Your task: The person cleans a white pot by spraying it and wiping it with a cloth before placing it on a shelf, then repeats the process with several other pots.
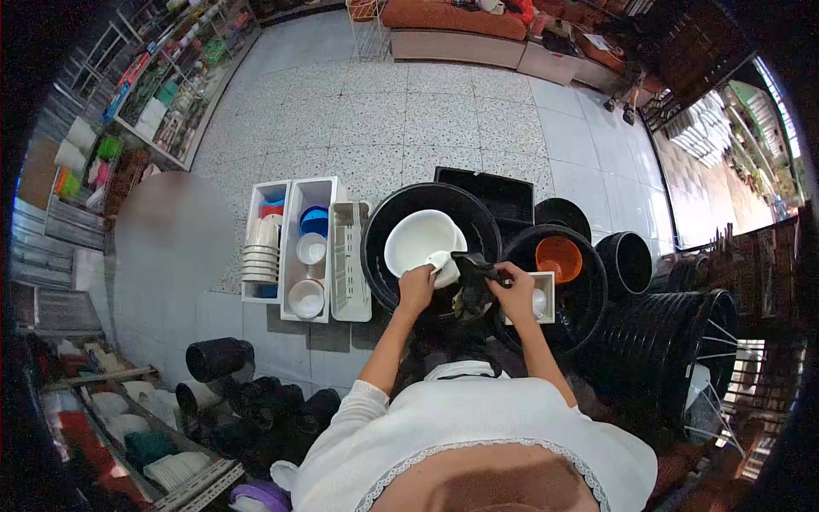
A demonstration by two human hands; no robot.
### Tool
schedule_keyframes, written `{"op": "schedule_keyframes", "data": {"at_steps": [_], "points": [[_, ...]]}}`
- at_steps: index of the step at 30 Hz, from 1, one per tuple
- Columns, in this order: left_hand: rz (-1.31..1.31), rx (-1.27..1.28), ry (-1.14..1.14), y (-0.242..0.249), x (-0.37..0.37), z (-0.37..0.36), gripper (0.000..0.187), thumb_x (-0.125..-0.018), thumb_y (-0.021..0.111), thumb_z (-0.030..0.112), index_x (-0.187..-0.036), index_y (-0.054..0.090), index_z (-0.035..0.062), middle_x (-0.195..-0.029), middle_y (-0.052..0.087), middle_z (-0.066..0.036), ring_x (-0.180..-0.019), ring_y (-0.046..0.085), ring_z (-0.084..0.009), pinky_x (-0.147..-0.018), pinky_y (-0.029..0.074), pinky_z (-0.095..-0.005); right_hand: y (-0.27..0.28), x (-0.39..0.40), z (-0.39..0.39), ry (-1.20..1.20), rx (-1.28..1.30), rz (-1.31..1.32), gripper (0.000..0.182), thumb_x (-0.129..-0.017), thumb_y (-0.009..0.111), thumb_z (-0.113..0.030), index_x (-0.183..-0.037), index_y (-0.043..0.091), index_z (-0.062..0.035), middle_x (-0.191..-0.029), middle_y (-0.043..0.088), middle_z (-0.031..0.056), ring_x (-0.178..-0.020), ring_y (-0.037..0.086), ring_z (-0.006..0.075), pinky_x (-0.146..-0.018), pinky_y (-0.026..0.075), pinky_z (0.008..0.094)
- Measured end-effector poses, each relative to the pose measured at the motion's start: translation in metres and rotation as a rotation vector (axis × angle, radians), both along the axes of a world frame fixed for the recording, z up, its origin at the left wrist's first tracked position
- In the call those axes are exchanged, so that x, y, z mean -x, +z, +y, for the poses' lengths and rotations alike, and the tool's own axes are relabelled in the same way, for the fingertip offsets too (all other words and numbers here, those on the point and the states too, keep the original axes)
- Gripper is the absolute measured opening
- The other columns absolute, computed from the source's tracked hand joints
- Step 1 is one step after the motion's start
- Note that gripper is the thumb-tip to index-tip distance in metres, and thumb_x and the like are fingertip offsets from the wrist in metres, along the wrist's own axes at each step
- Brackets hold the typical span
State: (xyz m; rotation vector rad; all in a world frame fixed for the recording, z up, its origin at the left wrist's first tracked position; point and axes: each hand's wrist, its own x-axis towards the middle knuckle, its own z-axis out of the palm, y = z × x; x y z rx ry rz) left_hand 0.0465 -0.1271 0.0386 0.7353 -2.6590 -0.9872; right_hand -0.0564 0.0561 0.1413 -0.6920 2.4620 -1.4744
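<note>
My left hand (418,288) is closed on a small white object (439,259), in front of a round white bowl (418,239). The bowl sits in a large black tub (373,256). My right hand (512,286) pinches a dark cloth (473,282), which hangs over the tub's right side. The small white object touches or nearly touches the cloth. Beside my right hand is a white box (548,299) with a pale item inside.
White bins (330,192) with bowls and cups stand left of the tub, beside a slotted white basket (350,299). An orange pot (559,258) lies in a black tub on the right. Stacked black tubs (648,341) stand further right. Dark pots (215,360) are at lower left.
</note>
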Motion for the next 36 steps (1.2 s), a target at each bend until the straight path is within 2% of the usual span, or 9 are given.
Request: {"op": "schedule_keyframes", "data": {"at_steps": [5,9,12,15,19,23,28,31,36], "points": [[0.110,-0.264,0.226,0.031,-0.020,-0.012,0.026,-0.089,0.051,0.026,-0.088,0.065,0.0043,-0.083,0.063,-0.020,-0.081,0.060,-0.0388,-0.068,0.045,-0.0465,0.013,0.004,-0.005,-0.033,-0.007,-0.001,0.026,-0.067,0.068,-0.002,-0.092,0.064,-0.0006,-0.078,0.066,0.0094,-0.070,0.062,0.0143,-0.065,0.049,0.0267],[0.302,-0.368,0.481,0.020,-0.037,-0.035,0.042,-0.095,0.048,0.034,-0.080,0.060,-0.0027,-0.063,0.056,-0.009,-0.063,0.049,-0.0152,-0.062,0.043,-0.0320,0.042,0.009,-0.020,-0.034,0.112,0.034,0.028,-0.066,0.066,0.001,-0.094,0.063,0.0002,-0.082,0.066,0.0099,-0.071,0.062,0.0141,-0.066,0.048,0.0263],[0.456,-0.562,0.551,0.052,-0.058,-0.026,0.038,-0.095,0.048,0.032,-0.086,0.062,-0.0018,-0.071,0.059,-0.006,-0.066,0.052,-0.0136,-0.064,0.044,-0.0306,0.078,0.009,-0.044,0.037,0.280,-0.006,0.029,-0.066,0.065,0.003,-0.095,0.063,-0.0012,-0.091,0.065,0.0108,-0.079,0.062,0.0139,-0.069,0.049,0.0268],[0.587,-0.688,0.649,0.027,-0.080,-0.019,0.036,-0.095,0.048,0.031,-0.092,0.062,-0.0018,-0.082,0.061,-0.005,-0.074,0.053,-0.0119,-0.066,0.044,-0.0287,0.130,-0.015,-0.068,0.295,0.507,0.167,0.033,-0.063,0.064,0.006,-0.095,0.062,-0.0028,-0.099,0.063,0.0126,-0.089,0.062,0.0193,-0.076,0.049,0.0294],[0.781,-0.820,0.782,0.047,-0.106,0.005,0.036,-0.095,0.047,0.027,-0.089,0.059,-0.0057,-0.080,0.058,-0.004,-0.074,0.051,-0.0124,-0.069,0.041,-0.0286,0.130,-0.041,-0.068,0.752,0.282,0.359,0.038,-0.061,0.065,0.000,-0.098,0.058,-0.0045,-0.112,0.056,0.0169,-0.107,0.053,0.0338,-0.094,0.041,0.0402],[0.922,-0.913,0.864,0.084,-0.128,0.044,0.039,-0.094,0.044,0.027,-0.123,0.043,0.0004,-0.115,0.051,-0.008,-0.096,0.055,-0.0171,-0.084,0.043,-0.0308,0.080,-0.067,-0.041,1.134,0.038,0.264,0.051,-0.064,0.072,-0.006,-0.111,0.054,-0.0096,-0.124,0.047,0.0161,-0.113,0.047,0.0345,-0.095,0.040,0.0402],[0.954,-0.622,0.952,0.118,-0.133,0.113,0.027,-0.094,0.043,0.020,-0.092,0.058,-0.0022,-0.082,0.055,0.000,-0.077,0.049,-0.0118,-0.071,0.040,-0.0294,0.113,-0.068,-0.019,1.101,0.086,0.447,0.078,-0.060,0.079,-0.014,-0.130,0.045,-0.0206,-0.132,0.042,0.0155,-0.119,0.042,0.0396,-0.098,0.037,0.0467],[0.740,-0.401,1.030,0.126,-0.134,0.160,0.025,-0.093,0.044,0.018,-0.090,0.058,-0.0027,-0.081,0.054,-0.001,-0.076,0.048,-0.0103,-0.070,0.040,-0.0281,0.082,-0.074,-0.004,1.308,-0.018,0.604,0.083,-0.059,0.081,-0.015,-0.132,0.043,-0.0249,-0.137,0.039,0.0149,-0.123,0.039,0.0394,-0.101,0.036,0.0467],[0.736,-0.421,1.143,0.102,-0.165,0.218,0.031,-0.095,0.047,0.024,-0.092,0.060,-0.0039,-0.084,0.058,-0.002,-0.078,0.050,-0.0100,-0.072,0.041,-0.0262,0.059,-0.067,0.009,1.628,0.100,0.135,0.074,-0.067,0.077,-0.028,-0.134,0.045,-0.0190,-0.137,0.041,0.0179,-0.124,0.042,0.0346,-0.103,0.034,0.0415]]}}
